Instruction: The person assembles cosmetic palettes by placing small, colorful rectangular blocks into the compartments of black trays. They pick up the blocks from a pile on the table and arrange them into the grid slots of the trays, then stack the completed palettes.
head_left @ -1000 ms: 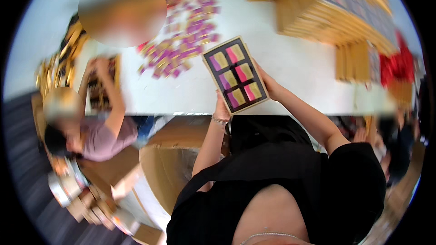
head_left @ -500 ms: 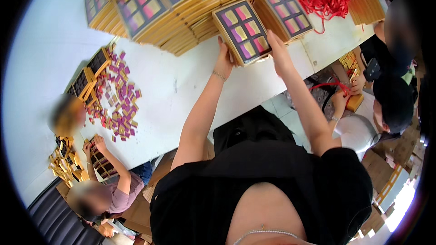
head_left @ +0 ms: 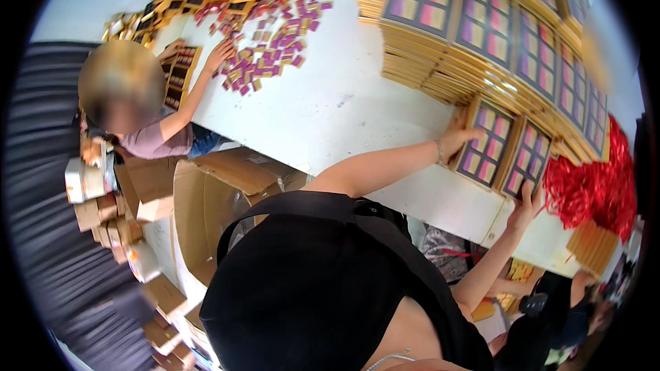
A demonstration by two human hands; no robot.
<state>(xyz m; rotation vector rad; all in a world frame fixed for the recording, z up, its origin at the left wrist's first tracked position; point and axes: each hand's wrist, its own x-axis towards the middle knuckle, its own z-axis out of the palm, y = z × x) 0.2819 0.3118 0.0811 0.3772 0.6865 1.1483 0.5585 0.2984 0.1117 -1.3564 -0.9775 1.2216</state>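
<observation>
Two gold-sided boxes with dark windowed tops, showing purple, pink and gold pieces, stand side by side at the front of a large stack. My left hand (head_left: 458,143) grips the left edge of the left box (head_left: 492,148), its fingers reaching over the top. At the near corner of the right box (head_left: 528,159), my right hand (head_left: 526,207) is closed around the edge. Whether either box rests on others below is hard to tell. Behind them rises the stack of similar boxes (head_left: 485,20), several layers high.
A heap of red ribbon (head_left: 591,192) lies right of the boxes, beside a pile of gold boxes (head_left: 592,247). Small purple and gold pieces (head_left: 275,48) are scattered at the far left. A co-worker (head_left: 155,134) handles a divided tray (head_left: 180,79) there. An open carton (head_left: 196,213) stands by the table (head_left: 330,117).
My view has swung left. The box that both hands held now sits against the neighbouring one. My right hand has moved from it to the right box's corner.
</observation>
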